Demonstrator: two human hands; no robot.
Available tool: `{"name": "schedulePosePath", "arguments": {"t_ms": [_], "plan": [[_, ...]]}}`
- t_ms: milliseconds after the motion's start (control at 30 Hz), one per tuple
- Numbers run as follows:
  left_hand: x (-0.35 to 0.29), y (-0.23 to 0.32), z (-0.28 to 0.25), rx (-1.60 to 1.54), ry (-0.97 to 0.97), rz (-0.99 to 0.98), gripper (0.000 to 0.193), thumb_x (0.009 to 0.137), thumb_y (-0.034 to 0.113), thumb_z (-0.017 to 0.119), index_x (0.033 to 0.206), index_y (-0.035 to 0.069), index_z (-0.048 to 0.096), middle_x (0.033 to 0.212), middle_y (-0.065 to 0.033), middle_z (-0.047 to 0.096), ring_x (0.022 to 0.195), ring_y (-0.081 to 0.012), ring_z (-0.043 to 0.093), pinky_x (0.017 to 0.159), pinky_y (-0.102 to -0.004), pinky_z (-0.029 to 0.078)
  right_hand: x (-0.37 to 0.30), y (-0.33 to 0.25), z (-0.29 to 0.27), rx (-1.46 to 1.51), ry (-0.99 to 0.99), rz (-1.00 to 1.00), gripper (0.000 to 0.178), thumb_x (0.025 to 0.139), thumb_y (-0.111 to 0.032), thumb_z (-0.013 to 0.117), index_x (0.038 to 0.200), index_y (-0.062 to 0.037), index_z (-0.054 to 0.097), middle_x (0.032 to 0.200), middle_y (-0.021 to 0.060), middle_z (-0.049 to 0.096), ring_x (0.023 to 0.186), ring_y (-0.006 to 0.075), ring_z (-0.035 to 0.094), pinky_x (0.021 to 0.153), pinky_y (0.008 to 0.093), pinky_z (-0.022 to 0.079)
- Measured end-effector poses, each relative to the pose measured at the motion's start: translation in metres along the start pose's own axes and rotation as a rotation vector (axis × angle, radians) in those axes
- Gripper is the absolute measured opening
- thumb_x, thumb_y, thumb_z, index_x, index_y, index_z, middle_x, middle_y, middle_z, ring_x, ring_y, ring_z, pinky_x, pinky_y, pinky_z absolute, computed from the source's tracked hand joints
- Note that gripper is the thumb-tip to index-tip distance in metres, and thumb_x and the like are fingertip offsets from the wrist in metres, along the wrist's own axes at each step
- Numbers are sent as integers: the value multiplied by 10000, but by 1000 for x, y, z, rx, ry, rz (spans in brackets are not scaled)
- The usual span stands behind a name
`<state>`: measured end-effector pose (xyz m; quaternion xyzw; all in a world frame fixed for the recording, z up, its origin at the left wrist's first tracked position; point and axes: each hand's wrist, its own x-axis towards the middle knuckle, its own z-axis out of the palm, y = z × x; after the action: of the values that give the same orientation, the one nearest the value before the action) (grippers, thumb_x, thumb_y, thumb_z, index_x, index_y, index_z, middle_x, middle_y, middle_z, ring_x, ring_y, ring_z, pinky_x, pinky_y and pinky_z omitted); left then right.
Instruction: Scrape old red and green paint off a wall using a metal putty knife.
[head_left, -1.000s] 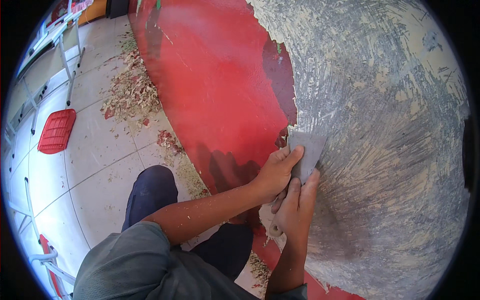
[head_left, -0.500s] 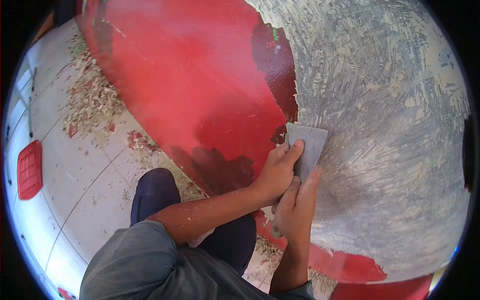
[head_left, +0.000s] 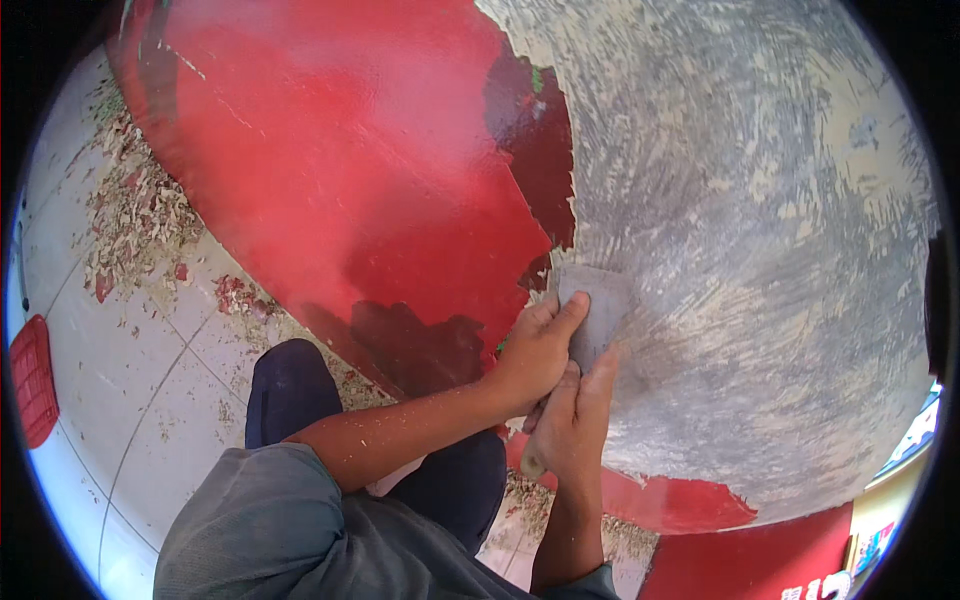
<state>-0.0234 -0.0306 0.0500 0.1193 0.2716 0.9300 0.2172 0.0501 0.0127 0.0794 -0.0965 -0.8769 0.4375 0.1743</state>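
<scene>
Since half a second ago your view has swung, so the slatted red plastic panel (head_left: 33, 382) has slid to the left rim, and your hands with the flat grey metal scraper (head_left: 606, 305) sit slightly further left in the frame. Next to the panel, pale square floor tiles (head_left: 160, 430) fill the left side, with a heap of cream and red flakes (head_left: 140, 205) at upper left. Your dark navy trouser knee (head_left: 290, 390) is at lower left of centre. Glossy red painted surface (head_left: 390, 130) spans the upper middle, ending in a ragged dark maroon patch (head_left: 552, 175).

Just right of centre, your left hand (head_left: 537, 350) grips the scraper, its thumb laid on the blade's face. Below it, your right hand (head_left: 575, 418) is closed round the handle, whose rounded end (head_left: 532, 462) shows beneath. The blade lies by the torn border, over the scratched grey and cream surface (head_left: 750, 240) filling the right.

The scraper looks light, thin and stiff, perhaps slippery where dusty. Hold it by the handle, steady the blade's flat with your thumb, and keep your fingertips off its front edge.
</scene>
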Motion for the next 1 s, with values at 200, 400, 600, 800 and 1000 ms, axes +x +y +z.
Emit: {"name": "schedulePosePath", "arguments": {"t_ms": [200, 400, 600, 800, 1000], "plan": [[11, -4, 5, 130, -12, 154, 341, 979, 328, 441, 939, 22, 585, 736, 12, 557, 655, -52, 466, 583, -246, 406, 5, -1, 0, 46, 58, -64, 380, 950, -66, 303, 1305, 21, 197, 712, 84, 510, 412, 93, 460, 359, 234, 387], [13, -13, -4, 139, 56, 167, 347, 980, 326, 439, 927, 19, 590, 740, 11, 560, 657, -49, 459, 587, -248, 406, 6, 2, 1, 58, 0, 20, 327, 953, -84, 311, 1231, 66, 230, 758, 101, 501, 481, 93, 492, 397, 234, 411], [12, 12, -6, 51, 0, 83, 327, 985, 334, 429, 1055, 47, 570, 868, 12, 590, 749, -55, 514, 678, -243, 444, 14, -11, 6, 21, -23, -48, 361, 942, -69, 318, 1241, 118, 240, 842, 188, 540, 616, 201, 569, 535, 306, 465], [18, 16, -8, 59, -27, 118, 300, 989, 321, 421, 1014, 64, 574, 863, 19, 590, 756, -41, 521, 673, -237, 444, 21, 2, 10, -131, 24, -94, 405, 930, -69, 335, 1260, 139, 227, 1005, 297, 519, 946, 327, 564, 846, 394, 428], [20, 18, -6, 35, 19, 164, 343, 982, 323, 439, 990, 20, 599, 826, 8, 589, 721, -39, 490, 636, -251, 429, 25, -6, 10, 59, -9, -94, 410, 917, -61, 328, 1262, 132, 218, 1096, 310, 472, 1008, 366, 532, 894, 395, 400]]}}
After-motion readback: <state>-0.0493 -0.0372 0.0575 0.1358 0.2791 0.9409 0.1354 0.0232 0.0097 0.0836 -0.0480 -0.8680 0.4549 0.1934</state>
